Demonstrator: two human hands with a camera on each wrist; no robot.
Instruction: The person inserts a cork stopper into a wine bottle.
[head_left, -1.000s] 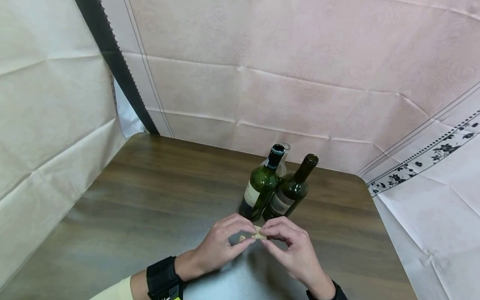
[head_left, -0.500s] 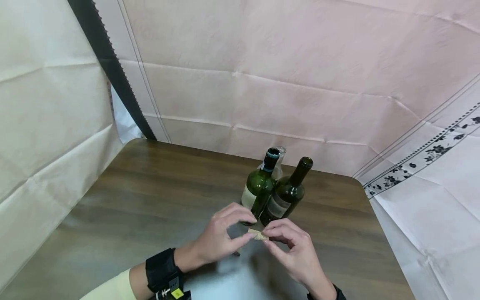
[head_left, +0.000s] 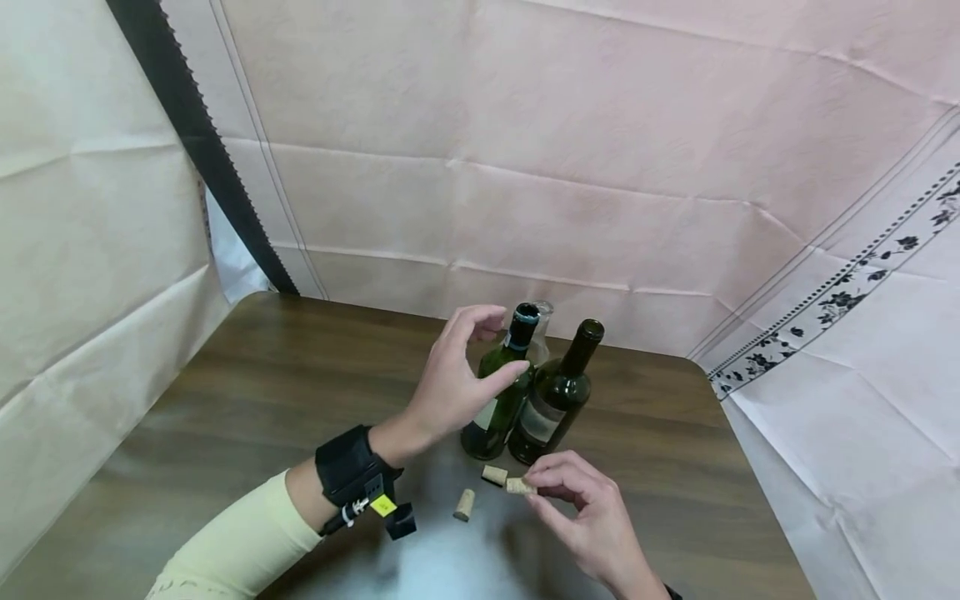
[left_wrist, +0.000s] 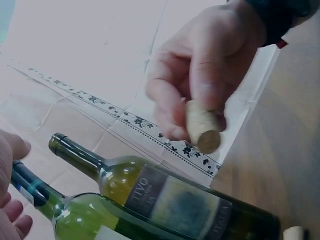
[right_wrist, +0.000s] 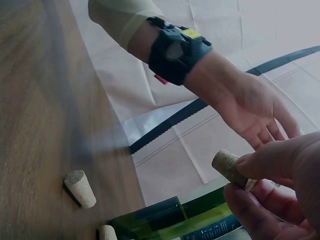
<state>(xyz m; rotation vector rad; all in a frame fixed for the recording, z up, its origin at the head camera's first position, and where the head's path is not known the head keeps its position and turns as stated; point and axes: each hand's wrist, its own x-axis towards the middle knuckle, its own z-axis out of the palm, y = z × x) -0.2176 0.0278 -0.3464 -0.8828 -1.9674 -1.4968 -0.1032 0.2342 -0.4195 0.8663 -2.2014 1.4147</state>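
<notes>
My right hand (head_left: 588, 517) pinches a cork (head_left: 520, 486) between thumb and fingers; the cork (left_wrist: 202, 127) also shows at its fingertips in the left wrist view. On the table lie another cork (head_left: 494, 475), close to the bottles, and a third cork (head_left: 464, 505) nearer me. My left hand (head_left: 453, 375) is raised beside the green wine bottle (head_left: 491, 417), fingers and thumb spread near its neck and partly covering it. Just right of it stands a darker wine bottle (head_left: 551, 404) with a grey label. Both bottles are uncapped and upright.
Behind the two wine bottles stands a clear glass bottle (head_left: 541, 325), mostly hidden. The brown wooden table (head_left: 300, 400) ends at a pale hanging cloth (head_left: 450, 217) at the back. Another cloth (head_left: 97, 292) hangs along the left side.
My left hand has let go of the cork and moved up and forward to the green bottle. The right hand keeps its cork. Two corks on the table have come into view.
</notes>
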